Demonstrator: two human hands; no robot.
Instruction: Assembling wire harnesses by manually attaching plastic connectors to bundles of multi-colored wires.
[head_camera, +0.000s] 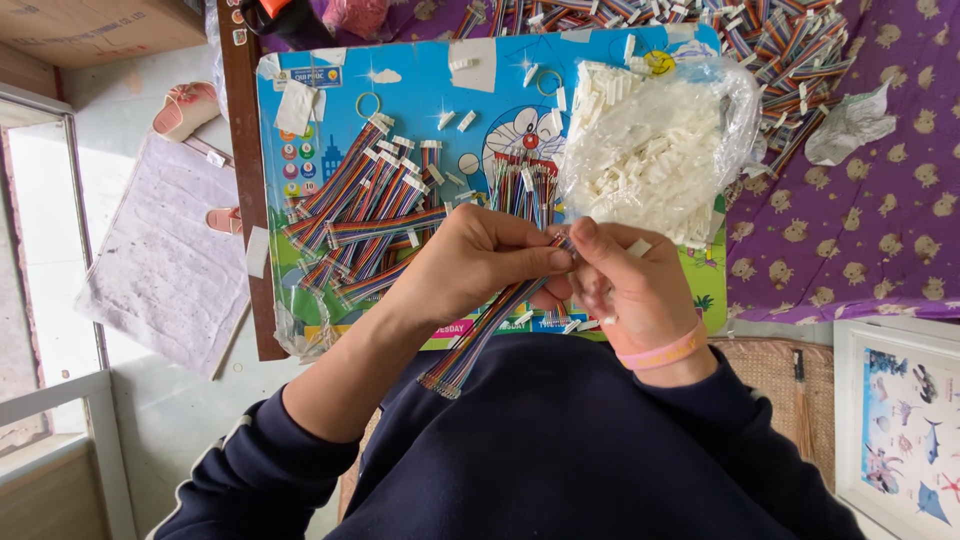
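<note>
Both hands pinch one end of a rainbow ribbon cable (480, 335) above the blue board (300, 180): left hand (480, 260), right hand (625, 285). Cable is light and floppy; grip near the end, by its small connector.

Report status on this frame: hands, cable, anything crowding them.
Left hand and right hand pinch one rainbow ribbon cable at its tip. Bag of white connectors just beyond the fingers, finished cables left.

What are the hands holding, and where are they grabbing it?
Both hands, left hand and right hand, pinch one rainbow ribbon cable at its upper end, where the fingertips meet. The rest of the cable hangs loose toward the person's lap.
</note>
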